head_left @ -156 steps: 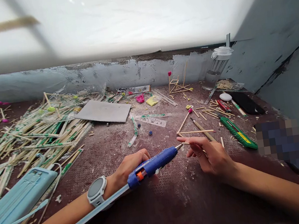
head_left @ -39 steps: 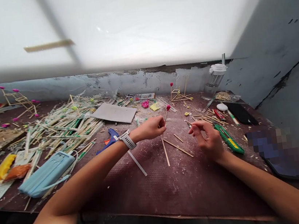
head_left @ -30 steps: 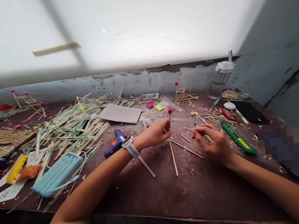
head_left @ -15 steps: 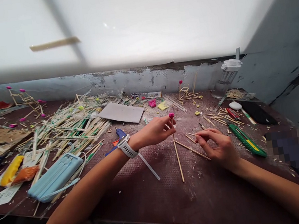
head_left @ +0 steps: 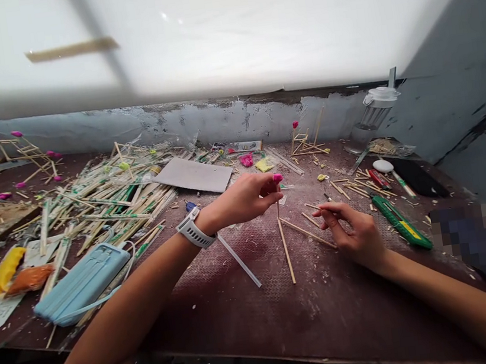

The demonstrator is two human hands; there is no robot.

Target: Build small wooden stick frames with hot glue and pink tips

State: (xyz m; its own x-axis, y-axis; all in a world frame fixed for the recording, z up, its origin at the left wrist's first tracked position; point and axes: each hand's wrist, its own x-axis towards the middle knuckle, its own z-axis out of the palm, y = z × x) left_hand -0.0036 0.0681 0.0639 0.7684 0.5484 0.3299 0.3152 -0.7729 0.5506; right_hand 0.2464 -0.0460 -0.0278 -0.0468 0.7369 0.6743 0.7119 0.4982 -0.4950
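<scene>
My left hand (head_left: 251,196), a pale watch on its wrist, is closed in a pinch at the top of a thin wooden stick frame. A pink clay ball (head_left: 277,177) caps it at the fingertips. Below, the frame's wooden sticks (head_left: 287,254) spread over the table, one toward me and one slanting right. To the right, my right hand (head_left: 352,227) pinches a short thin wooden stick (head_left: 311,205) between thumb and fingers. Another short stick (head_left: 310,219) lies just under it. A clear glue stick (head_left: 240,261) sticks out beneath my left wrist, from a mostly hidden blue glue gun (head_left: 189,206).
Left are a pile of sticks (head_left: 107,206), a light-blue case-like object (head_left: 81,284) and a yellow-handled tool (head_left: 6,273). A grey board (head_left: 195,175) lies behind my left hand. Right are a green utility knife (head_left: 400,221), cut sticks, a black phone-like slab (head_left: 419,176) and a clear bottle (head_left: 372,114).
The camera view has shifted slightly. My right hand's short stick has risen a little and points more level. My left hand still pinches the frame's top.
</scene>
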